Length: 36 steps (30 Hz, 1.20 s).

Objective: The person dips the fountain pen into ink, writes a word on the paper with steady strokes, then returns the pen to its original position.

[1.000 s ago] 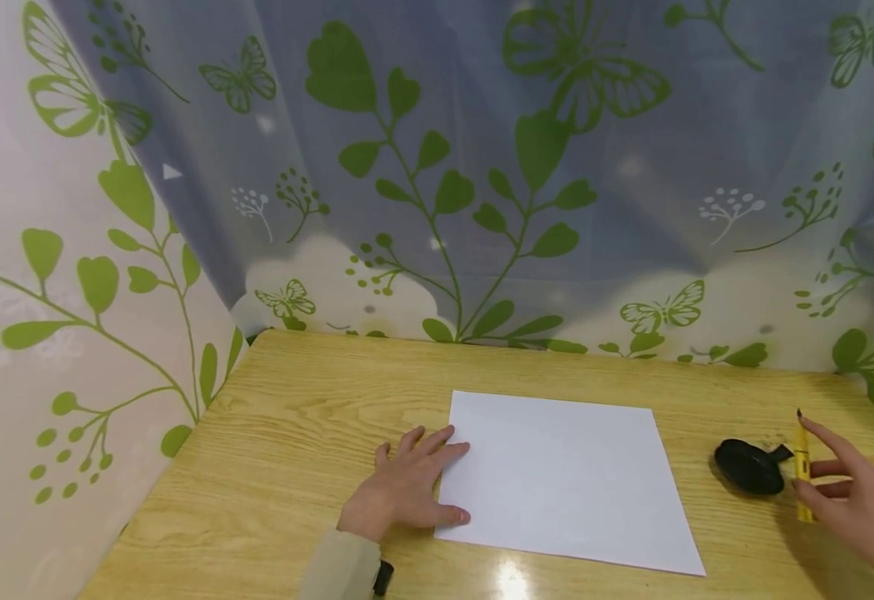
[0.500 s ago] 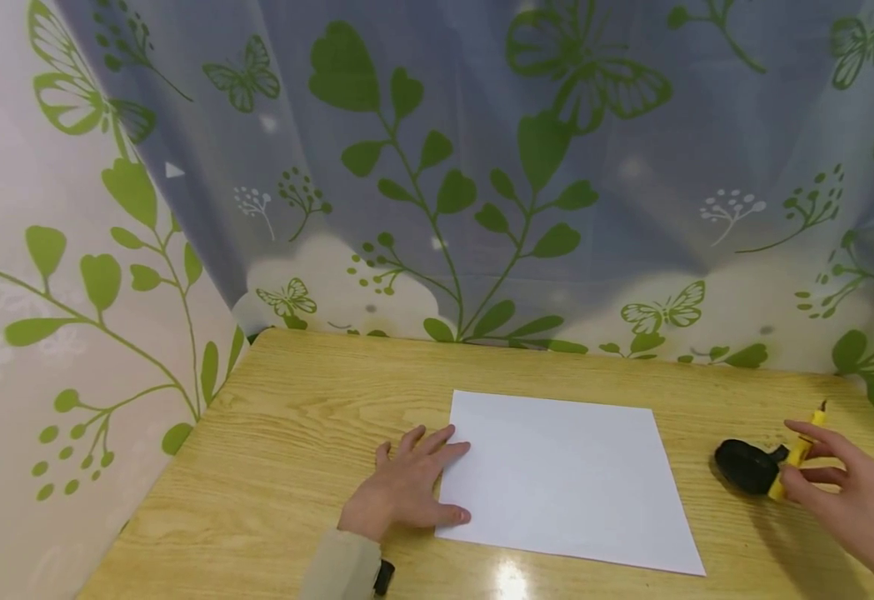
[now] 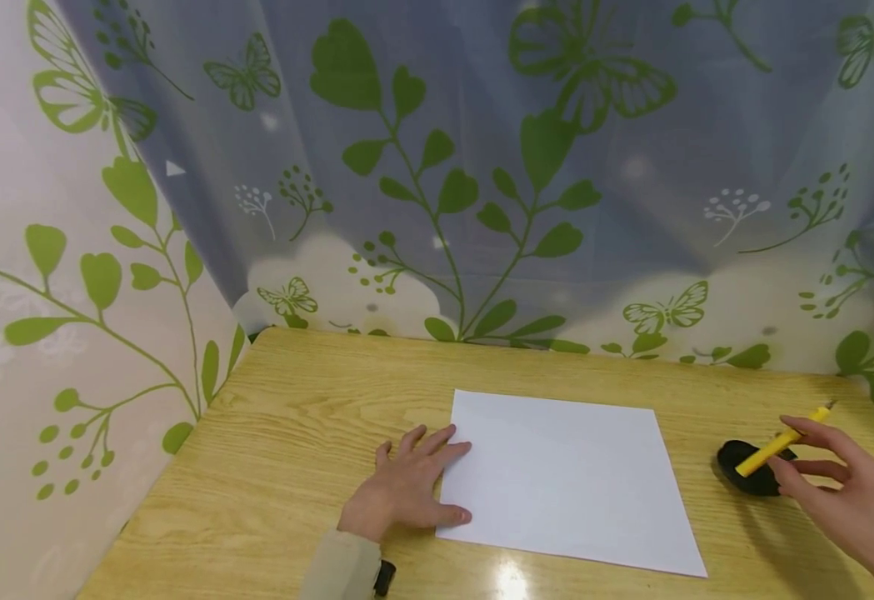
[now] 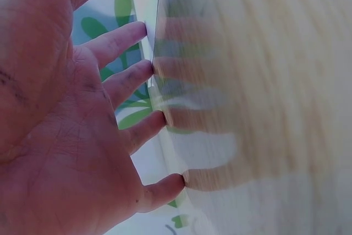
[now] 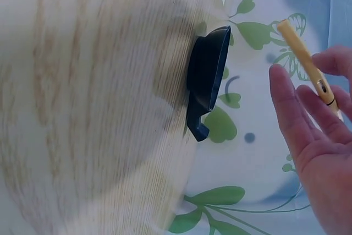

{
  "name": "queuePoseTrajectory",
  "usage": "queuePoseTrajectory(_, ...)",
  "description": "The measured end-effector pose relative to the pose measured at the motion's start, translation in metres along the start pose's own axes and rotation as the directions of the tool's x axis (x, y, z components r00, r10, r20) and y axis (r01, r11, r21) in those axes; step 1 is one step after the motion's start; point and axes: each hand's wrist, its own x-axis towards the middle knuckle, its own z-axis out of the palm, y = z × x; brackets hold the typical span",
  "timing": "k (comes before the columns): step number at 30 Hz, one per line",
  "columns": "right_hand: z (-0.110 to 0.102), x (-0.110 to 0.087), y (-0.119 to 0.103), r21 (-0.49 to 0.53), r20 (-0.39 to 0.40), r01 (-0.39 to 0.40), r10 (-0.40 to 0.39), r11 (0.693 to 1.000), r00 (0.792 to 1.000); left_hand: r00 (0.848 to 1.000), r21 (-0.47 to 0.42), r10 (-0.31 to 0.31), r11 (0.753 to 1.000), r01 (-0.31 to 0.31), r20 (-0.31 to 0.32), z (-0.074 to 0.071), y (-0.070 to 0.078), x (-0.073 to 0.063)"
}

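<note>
My left hand (image 3: 404,490) lies spread on the left edge of a blank white sheet of paper (image 3: 567,483), fingertips and thumb on it. In the left wrist view, the fingertips (image 4: 159,116) touch down along the tabletop. Off to the right, my right hand (image 3: 852,487) pinches a yellow fountain pen (image 3: 765,452) between thumb and fingers. The pen slants, its dark nib pointing away to the upper right and its plain end over a shallow black dish (image 3: 732,455). The right wrist view shows the pen (image 5: 301,50) held above the table, apart from the dish (image 5: 208,72).
The wooden table (image 3: 317,400) reaches back to a curtain (image 3: 422,208) printed with green leaves and butterflies. A similar pale cloth (image 3: 69,267) hangs along the left side. Light glares on the table near the paper's front edge.
The fountain pen has tipped from near upright to a slant, its plain end swinging left over the black dish. My right hand has shifted slightly left; the left hand stays on the paper.
</note>
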Motion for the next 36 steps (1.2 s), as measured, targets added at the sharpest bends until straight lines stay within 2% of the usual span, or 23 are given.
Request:
queuePoseTrajectory(9, 0.005, -0.001, -0.001, 0.101, -0.076, -0.009, 0.017, 0.995, 0.997, 1.0, 0.011, 0.001, 1.0, -0.002, 0.002, -0.002, 0.0, 0.0)
queuePoseTrajectory(20, 0.003, 0.001, -0.006, 0.101, -0.112, -0.07, 0.081, 0.992, 0.99, 1.0, -0.008, -0.011, 1.0, 0.011, 0.004, -0.002, 0.001, 0.0)
queuePoseTrajectory(29, 0.005, -0.001, 0.005, 0.21, -0.028, -0.172, 0.182, 0.962, 0.983, 1.0, -0.008, -0.017, 1.0, 0.017, 0.013, -0.004, 0.004, 0.0)
queuePoseTrajectory(36, 0.005, -0.004, 0.014, 0.308, 0.025, -0.157, 0.157, 0.938, 0.987, 0.999, -0.007, -0.012, 1.0, 0.012, 0.031, -0.004, 0.003, -0.001)
